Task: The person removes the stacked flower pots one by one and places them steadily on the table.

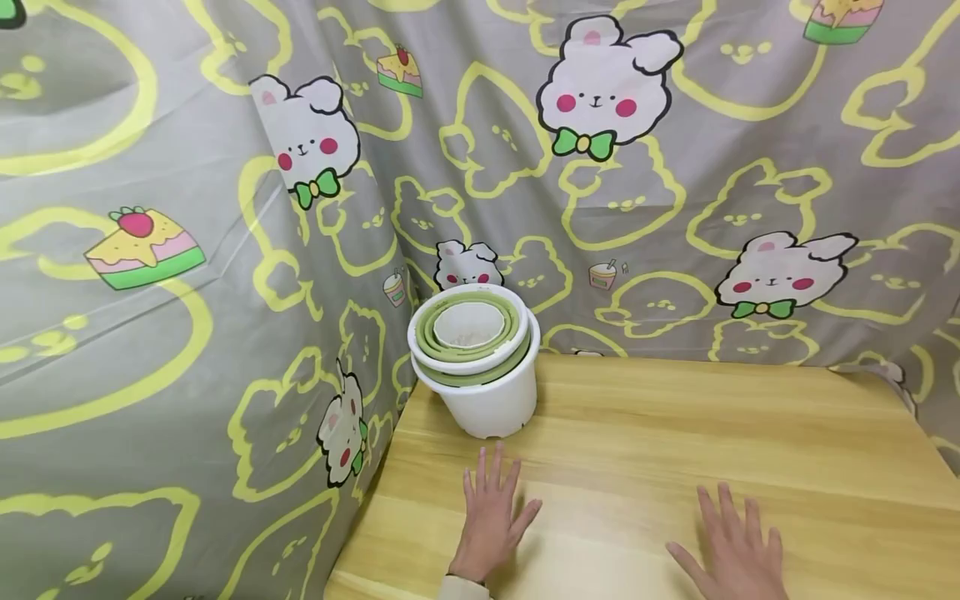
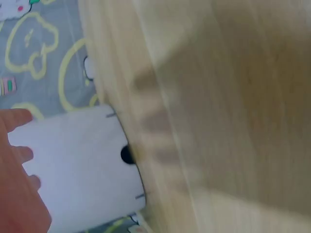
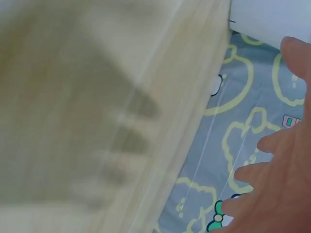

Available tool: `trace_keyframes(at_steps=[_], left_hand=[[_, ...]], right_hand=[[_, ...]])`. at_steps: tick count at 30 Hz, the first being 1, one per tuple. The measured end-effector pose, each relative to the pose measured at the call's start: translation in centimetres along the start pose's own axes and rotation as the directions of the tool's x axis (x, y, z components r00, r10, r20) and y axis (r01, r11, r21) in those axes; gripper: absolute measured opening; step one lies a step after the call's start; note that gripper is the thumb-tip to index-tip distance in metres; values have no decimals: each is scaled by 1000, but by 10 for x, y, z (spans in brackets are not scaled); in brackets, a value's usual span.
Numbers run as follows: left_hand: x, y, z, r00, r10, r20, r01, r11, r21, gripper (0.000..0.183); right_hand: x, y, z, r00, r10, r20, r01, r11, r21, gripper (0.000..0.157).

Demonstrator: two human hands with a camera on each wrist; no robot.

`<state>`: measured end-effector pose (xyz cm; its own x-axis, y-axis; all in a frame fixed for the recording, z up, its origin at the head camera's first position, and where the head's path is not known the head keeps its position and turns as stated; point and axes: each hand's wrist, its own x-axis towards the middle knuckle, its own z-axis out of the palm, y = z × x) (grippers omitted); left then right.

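Note:
A stack of nested round pots (image 1: 491, 404), white outside with green and white rims showing inside one another, stands upright at the table's back left corner. Just in front of it, my left hand (image 1: 491, 521) is held with fingers spread, touching nothing that I can see. My right hand (image 1: 738, 554) hovers at the lower right with spread fingers and holds nothing. The left wrist view shows the white pot's side (image 2: 77, 165) beyond the left fingers, with a dark notch at its base. Part of the white pot (image 3: 272, 19) also appears above the right thumb in the right wrist view.
The wooden table (image 1: 675, 433) fills the lower right and carries the hands' shadows. Grey cloth (image 1: 645, 192) printed with yellow outlines and white rabbits hangs behind the table. More of this cloth (image 1: 187, 333) runs along the left edge, close to the pots.

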<state>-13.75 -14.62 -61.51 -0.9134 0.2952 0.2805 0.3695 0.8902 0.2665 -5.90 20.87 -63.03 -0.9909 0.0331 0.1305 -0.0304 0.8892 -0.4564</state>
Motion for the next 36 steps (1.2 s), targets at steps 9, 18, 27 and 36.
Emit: trace_keyframes(at_steps=[9,18,27,36], left_hand=[[20,-38,-32,964,-262,45,254,859,-444,62],[62,-77,-69,878,-478,18,332,582,-743,64],[93,-95,-81,815,-573,91,261,221,-940,72],[113,-108,-69,826,-558,79,220,191,-957,88]], right_hand=[[47,-36,-16,995,-93,42,83,977,197,93],[120,-83,-19,967,-110,230,-42,821,569,85],[181,-119,7,957,-53,286,-195,614,765,87],[221,-151,32,955,2,297,-251,537,805,83]])
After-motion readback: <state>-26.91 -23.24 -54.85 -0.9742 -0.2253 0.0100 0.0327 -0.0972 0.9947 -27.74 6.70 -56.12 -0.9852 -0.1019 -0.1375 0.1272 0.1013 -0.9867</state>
